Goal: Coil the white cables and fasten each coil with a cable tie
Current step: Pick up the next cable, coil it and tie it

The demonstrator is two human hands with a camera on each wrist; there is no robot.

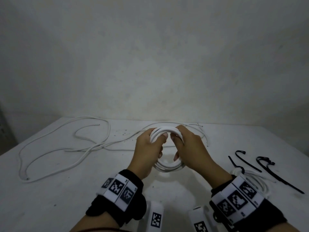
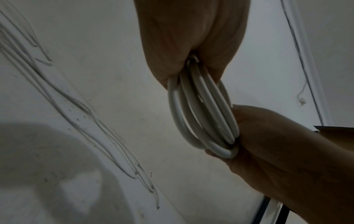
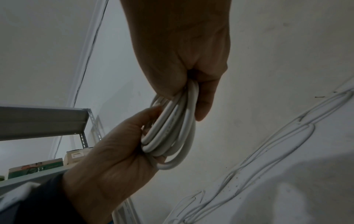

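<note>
A round coil of thick white cable (image 1: 164,129) is held upright above the white tabletop (image 1: 66,185) between both hands. Its left side is gripped by the left hand (image 1: 148,148), whose fingers and thumb are curled round the bundled loops; its right side is clasped in the same way by the right hand (image 1: 187,146). In the left wrist view the coil's several strands (image 2: 201,115) are seen pinched together at both ends. Loose white cable (image 1: 55,144) is spread in wide bends over the left part of the table, and one strand runs from it toward the hands. Black plastic cable ties (image 1: 267,166) lie well to the right. Just beside them, a second white cable coil (image 1: 260,181) rests partly hidden behind the right wrist band.
</note>
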